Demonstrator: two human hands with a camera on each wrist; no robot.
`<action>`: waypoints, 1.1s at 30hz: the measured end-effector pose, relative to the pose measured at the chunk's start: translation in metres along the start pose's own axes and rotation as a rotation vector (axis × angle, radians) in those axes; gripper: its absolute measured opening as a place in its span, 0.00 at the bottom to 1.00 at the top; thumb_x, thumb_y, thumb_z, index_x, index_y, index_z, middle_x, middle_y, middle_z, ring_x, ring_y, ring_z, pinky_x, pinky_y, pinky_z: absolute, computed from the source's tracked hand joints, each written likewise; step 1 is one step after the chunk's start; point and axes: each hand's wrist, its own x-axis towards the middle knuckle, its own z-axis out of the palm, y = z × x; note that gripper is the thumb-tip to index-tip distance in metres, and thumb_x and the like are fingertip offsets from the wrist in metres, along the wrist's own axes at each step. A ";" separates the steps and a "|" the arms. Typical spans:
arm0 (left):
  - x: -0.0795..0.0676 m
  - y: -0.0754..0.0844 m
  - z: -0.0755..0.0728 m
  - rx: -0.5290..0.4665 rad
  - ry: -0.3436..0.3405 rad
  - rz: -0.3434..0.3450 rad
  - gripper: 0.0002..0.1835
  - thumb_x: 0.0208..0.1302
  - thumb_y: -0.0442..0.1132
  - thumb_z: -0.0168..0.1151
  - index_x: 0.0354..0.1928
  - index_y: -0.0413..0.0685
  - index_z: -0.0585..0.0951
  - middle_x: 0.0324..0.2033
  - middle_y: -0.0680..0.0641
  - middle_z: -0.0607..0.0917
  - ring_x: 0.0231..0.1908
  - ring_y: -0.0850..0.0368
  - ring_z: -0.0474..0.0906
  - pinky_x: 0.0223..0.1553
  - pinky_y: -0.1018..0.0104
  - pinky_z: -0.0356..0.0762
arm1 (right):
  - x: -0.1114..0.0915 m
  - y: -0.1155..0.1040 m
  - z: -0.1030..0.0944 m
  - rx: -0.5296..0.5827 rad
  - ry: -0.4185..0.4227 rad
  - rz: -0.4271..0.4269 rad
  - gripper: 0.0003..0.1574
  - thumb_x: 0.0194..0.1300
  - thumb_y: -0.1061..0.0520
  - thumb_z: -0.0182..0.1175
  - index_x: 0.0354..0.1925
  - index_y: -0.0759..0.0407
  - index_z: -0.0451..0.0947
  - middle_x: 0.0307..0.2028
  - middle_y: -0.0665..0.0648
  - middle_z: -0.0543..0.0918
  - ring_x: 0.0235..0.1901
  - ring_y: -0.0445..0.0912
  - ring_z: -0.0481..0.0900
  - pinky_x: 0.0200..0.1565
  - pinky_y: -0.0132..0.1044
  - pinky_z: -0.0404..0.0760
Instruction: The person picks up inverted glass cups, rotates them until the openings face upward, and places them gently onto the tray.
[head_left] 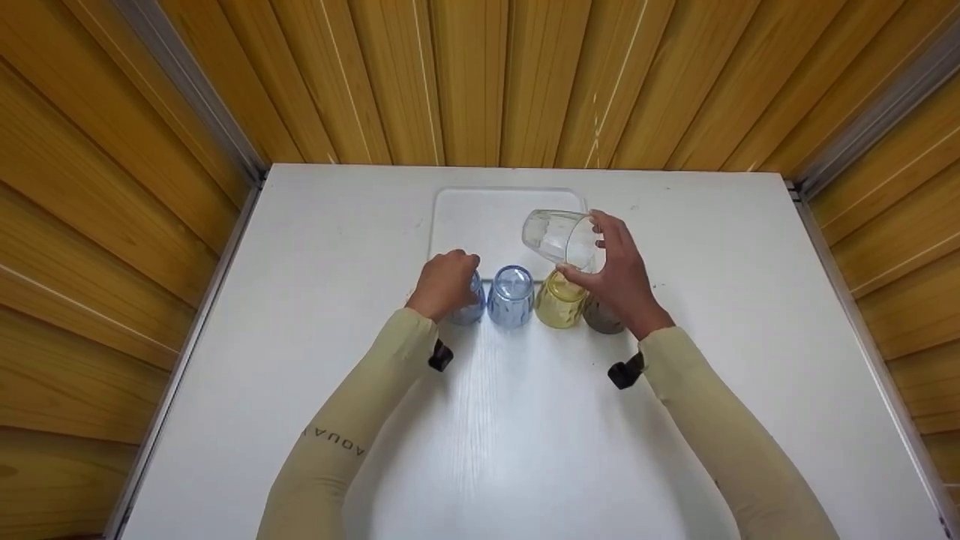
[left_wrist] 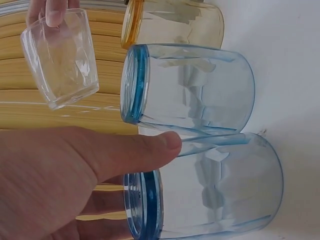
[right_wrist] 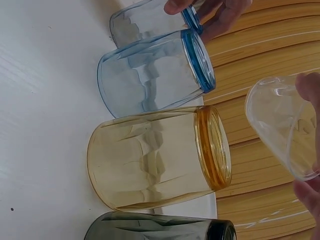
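Observation:
My left hand (head_left: 448, 283) holds the leftmost blue glass (left_wrist: 215, 195) near its upper end, thumb on one side and fingers on the other. That glass stands upside down on the table. Right beside it is a second blue glass (head_left: 511, 298), also upside down. Above the row, my right hand (head_left: 621, 274) grips a clear glass (head_left: 551, 236) by its rim, tilted on its side in the air with its base pointing left. Below it stand an inverted yellow glass (head_left: 559, 302) and a dark grey glass (right_wrist: 165, 230), which the right hand partly hides in the head view.
Behind the row of glasses lies a white rectangular tray (head_left: 480, 217) on the white table (head_left: 337, 225). Wood-patterned panels (head_left: 465, 82) with metal posts enclose the table at the back and both sides.

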 end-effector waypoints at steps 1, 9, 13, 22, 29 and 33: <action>0.000 0.000 0.000 0.001 0.000 0.001 0.25 0.46 0.37 0.77 0.49 0.41 0.82 0.40 0.43 0.84 0.40 0.47 0.82 0.45 0.54 0.82 | 0.000 0.000 0.000 -0.006 -0.004 0.000 0.57 0.52 0.44 0.73 0.72 0.51 0.54 0.66 0.58 0.65 0.59 0.52 0.73 0.59 0.47 0.77; 0.001 -0.002 0.001 0.019 0.001 0.023 0.25 0.45 0.38 0.78 0.48 0.41 0.82 0.41 0.43 0.86 0.42 0.45 0.82 0.46 0.52 0.81 | 0.002 0.005 -0.001 -0.042 -0.028 0.030 0.57 0.53 0.42 0.71 0.74 0.48 0.52 0.68 0.56 0.62 0.60 0.52 0.74 0.60 0.45 0.77; 0.002 -0.004 0.000 0.013 0.010 0.032 0.23 0.44 0.38 0.78 0.46 0.40 0.83 0.39 0.43 0.87 0.40 0.46 0.83 0.45 0.53 0.82 | 0.005 0.007 -0.001 -0.052 -0.025 0.014 0.58 0.53 0.43 0.72 0.73 0.52 0.53 0.68 0.59 0.63 0.60 0.53 0.74 0.60 0.45 0.77; 0.003 -0.006 -0.001 0.004 0.024 0.045 0.20 0.43 0.37 0.78 0.41 0.40 0.85 0.36 0.44 0.87 0.37 0.47 0.83 0.42 0.53 0.82 | 0.008 0.015 -0.002 -0.062 -0.033 0.026 0.57 0.53 0.44 0.72 0.73 0.54 0.54 0.66 0.62 0.64 0.59 0.55 0.74 0.59 0.47 0.77; 0.003 -0.006 0.000 0.005 0.020 0.044 0.20 0.43 0.37 0.78 0.40 0.40 0.84 0.36 0.43 0.87 0.38 0.46 0.83 0.43 0.53 0.82 | 0.011 0.015 -0.004 -0.086 -0.058 0.048 0.57 0.54 0.42 0.71 0.73 0.55 0.54 0.66 0.62 0.64 0.60 0.55 0.71 0.60 0.49 0.75; 0.003 -0.005 -0.001 -0.011 0.015 0.037 0.20 0.43 0.37 0.78 0.40 0.40 0.84 0.35 0.43 0.87 0.37 0.47 0.82 0.42 0.53 0.82 | 0.013 0.015 -0.002 -0.110 -0.086 0.077 0.57 0.54 0.41 0.70 0.73 0.54 0.54 0.67 0.62 0.64 0.66 0.56 0.65 0.66 0.51 0.69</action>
